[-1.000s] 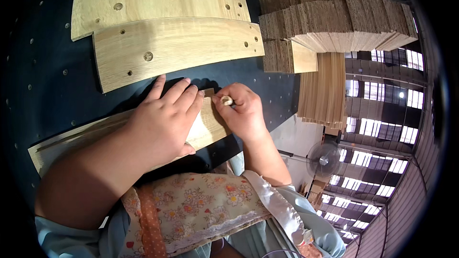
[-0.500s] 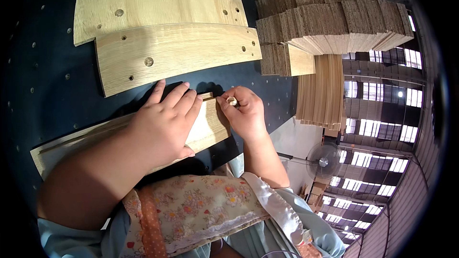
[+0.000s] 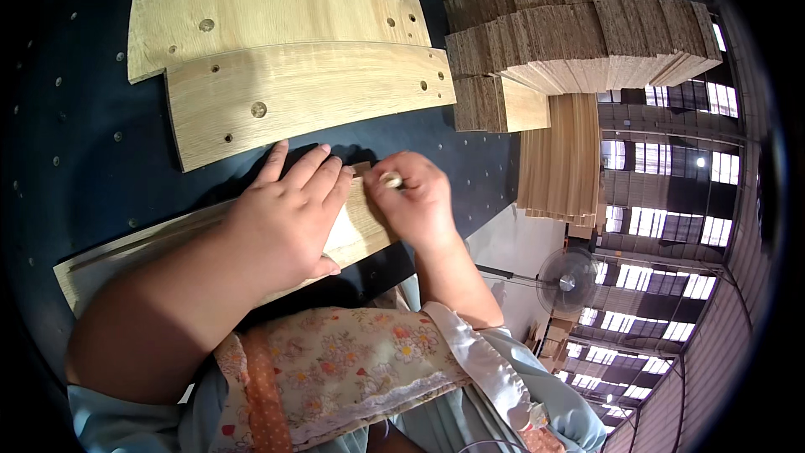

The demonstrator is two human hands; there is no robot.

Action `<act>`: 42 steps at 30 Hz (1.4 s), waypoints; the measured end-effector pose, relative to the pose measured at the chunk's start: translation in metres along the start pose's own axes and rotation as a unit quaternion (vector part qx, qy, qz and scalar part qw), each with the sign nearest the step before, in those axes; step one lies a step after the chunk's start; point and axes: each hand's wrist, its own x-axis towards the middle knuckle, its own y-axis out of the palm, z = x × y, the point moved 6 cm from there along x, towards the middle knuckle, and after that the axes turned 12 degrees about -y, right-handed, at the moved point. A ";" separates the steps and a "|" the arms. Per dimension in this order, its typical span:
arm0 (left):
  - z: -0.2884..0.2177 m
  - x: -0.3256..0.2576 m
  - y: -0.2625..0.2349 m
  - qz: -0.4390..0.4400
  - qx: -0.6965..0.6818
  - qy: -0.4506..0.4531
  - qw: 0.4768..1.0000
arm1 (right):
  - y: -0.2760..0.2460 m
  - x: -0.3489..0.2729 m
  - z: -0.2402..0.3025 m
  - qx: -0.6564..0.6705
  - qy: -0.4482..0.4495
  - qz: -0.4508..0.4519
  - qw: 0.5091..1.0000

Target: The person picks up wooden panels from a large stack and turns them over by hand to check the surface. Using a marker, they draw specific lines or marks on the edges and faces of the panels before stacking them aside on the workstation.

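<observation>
Here the left hand lies flat, fingers spread, pressing a pale wooden strip that runs along the near edge of the dark perforated table. The right hand is curled at the strip's right end, pinching a small metal fitting. Beyond, two curved, smooth-grained drilled boards overlap, with bare tabletop left of them. Stacked cardboard sheets crowd the far right.

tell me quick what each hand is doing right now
Left hand: open, pressed flat on the wooden panel.
Right hand: closed, pinching a small round fitting at the panel's end.
</observation>
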 end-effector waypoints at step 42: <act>0.000 0.004 0.004 0.062 0.056 -0.009 0.996 | -0.006 -0.014 -0.029 0.099 0.218 0.041 0.970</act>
